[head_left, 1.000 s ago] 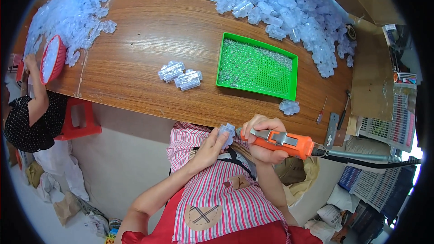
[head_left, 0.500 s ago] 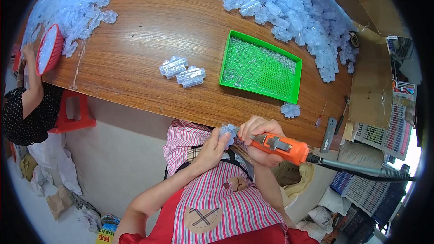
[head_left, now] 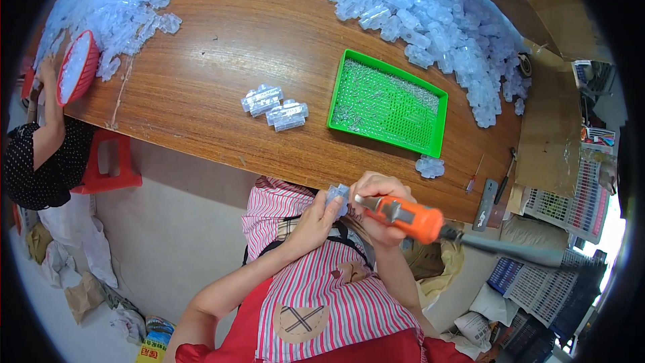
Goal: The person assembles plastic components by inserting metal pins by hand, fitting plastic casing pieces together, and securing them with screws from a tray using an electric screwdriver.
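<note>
My left hand (head_left: 314, 222) is closed round a clear plastic part (head_left: 338, 195) just off the table's near edge. In my right hand (head_left: 386, 191) sits an orange electric screwdriver (head_left: 412, 219), its tip end pointing left toward that part. Fingers of the right hand hide whether the tip touches it. On the table lie two neat groups of clear plastic parts (head_left: 262, 100). A green perforated tray (head_left: 440, 128) holds many small metal screws (head_left: 366, 87). One small cluster of clear parts (head_left: 429, 167) rests by the tray's near right corner.
Large heaps of clear plastic parts (head_left: 416, 17) line the far side of the wooden table (head_left: 195, 107). At far left, a co-worker's arm (head_left: 48, 134) is near a red basket (head_left: 86, 77). Hand tools (head_left: 486, 205) lie at right; the screwdriver's cable (head_left: 510, 249) trails right.
The screwdriver's body has tilted and shifted slightly left in my right hand, and its cable has swung lower. My left hand keeps its grip on the plastic part.
</note>
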The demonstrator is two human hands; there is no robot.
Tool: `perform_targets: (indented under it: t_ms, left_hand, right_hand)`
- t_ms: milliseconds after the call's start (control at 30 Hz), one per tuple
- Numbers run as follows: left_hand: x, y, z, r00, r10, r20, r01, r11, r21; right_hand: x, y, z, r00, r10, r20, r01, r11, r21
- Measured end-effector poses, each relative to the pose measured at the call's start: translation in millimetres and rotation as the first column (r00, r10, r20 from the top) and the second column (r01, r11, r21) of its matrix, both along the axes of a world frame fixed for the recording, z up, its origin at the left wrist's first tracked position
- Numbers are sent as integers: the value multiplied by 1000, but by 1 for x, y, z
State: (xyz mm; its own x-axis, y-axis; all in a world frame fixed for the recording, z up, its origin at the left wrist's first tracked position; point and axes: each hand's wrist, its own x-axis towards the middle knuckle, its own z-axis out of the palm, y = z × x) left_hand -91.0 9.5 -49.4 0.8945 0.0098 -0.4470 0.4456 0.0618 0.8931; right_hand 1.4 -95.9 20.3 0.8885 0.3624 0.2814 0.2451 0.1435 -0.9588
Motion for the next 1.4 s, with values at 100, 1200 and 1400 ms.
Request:
perform_targets:
  t_ms: [100,1200,1400]
  left_hand:
    - [-3,4,-10,993,-38,112,15,980,199]
    - [1,-3,-6,954,264,-145,-300,788,-537]
    - [-1,0,-6,936,260,-237,-350,760,-548]
  right_hand:
    - [3,-5,11,993,10,-120,24,961,276]
    - [7,10,-4,983,179,27,-181,972,153]
    - [7,9,12,987,105,-121,-45,906,422]
